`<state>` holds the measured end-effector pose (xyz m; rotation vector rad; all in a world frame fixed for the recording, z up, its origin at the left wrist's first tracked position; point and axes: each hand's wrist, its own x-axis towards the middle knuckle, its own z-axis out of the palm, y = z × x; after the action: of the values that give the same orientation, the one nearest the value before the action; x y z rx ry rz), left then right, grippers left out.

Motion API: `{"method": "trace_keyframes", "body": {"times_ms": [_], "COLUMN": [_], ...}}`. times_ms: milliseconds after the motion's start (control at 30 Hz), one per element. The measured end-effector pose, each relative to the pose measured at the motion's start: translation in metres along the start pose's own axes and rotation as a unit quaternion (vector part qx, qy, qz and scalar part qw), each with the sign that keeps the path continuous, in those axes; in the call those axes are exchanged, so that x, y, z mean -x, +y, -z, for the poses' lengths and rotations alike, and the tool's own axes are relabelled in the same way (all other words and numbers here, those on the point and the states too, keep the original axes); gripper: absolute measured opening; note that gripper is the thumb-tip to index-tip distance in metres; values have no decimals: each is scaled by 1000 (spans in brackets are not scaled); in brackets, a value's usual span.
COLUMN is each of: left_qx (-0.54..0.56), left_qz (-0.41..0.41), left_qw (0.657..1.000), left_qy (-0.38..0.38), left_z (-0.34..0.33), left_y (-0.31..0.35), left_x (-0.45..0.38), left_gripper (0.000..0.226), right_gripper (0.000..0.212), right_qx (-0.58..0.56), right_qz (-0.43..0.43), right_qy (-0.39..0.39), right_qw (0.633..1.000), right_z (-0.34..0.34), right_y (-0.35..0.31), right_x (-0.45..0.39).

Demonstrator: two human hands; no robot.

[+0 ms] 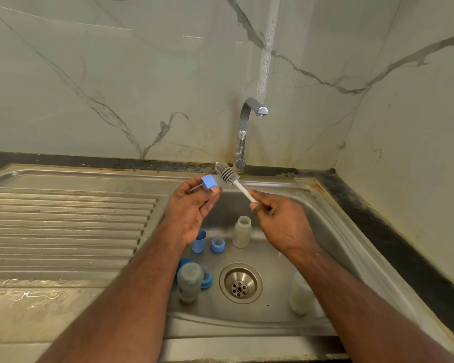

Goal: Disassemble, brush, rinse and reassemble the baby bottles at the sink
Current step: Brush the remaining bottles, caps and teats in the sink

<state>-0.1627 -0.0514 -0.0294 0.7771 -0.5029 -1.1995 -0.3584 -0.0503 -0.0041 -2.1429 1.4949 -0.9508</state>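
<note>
Left hand [194,205] pinches a blue cap [209,181] over the sink [325,231], right hand [278,221] grips the brush [227,174] handle - its end buried in the fist. Bottles below: one [242,231] upright, another [190,281] half hidden behind the left forearm, a third [300,294] partly hidden by the right.

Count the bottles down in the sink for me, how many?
3: open bottle standing behind the drain, grey-topped bottle left of it, pale bottle right, half hidden by the right forearm. More may be hidden.
</note>
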Motion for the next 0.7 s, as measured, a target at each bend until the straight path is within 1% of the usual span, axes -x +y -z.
{"method": "trace_keyframes", "body": {"times_ms": [100,200,267,367,400,533,567,700], "left_qx": [9,10,-33,-113,-124,-62,-60,-131], "left_qz": [-4,-7,-15,-36,-39,-26,-24,-19], "left_qw": [1000,1000,999,993,992,998,998,991], "left_qy": [-3,-8,-8,-2,0,3,0,-2], "left_z": [1,4,2,-1,-1,0,-1,2], "left_y": [0,3,2,-5,-6,-4,-4,-6], "left_x": [0,-1,-1,-2,-2,-3,-3,-4], "left_gripper": [41,41,43,49,50,43,43,54], "right_gripper": [38,38,37,36,36,37,37,38], "right_qx": [-9,8,-12,-37,-37,-23,-23,-22], "right_qz": [18,-18,-26,-21,-20,-11,-10,1], "right_qy": [-7,18,38,39,40,21,14,-5], "right_qw": [1000,1000,999,998,998,999,1000,1000], "right_z": [-2,5,9,10,9,7,6,3], "right_y": [0,8,12,12,12,12,12,10], "right_x": [2,-3,-5,-5,-5,-4,-3,-1]}}
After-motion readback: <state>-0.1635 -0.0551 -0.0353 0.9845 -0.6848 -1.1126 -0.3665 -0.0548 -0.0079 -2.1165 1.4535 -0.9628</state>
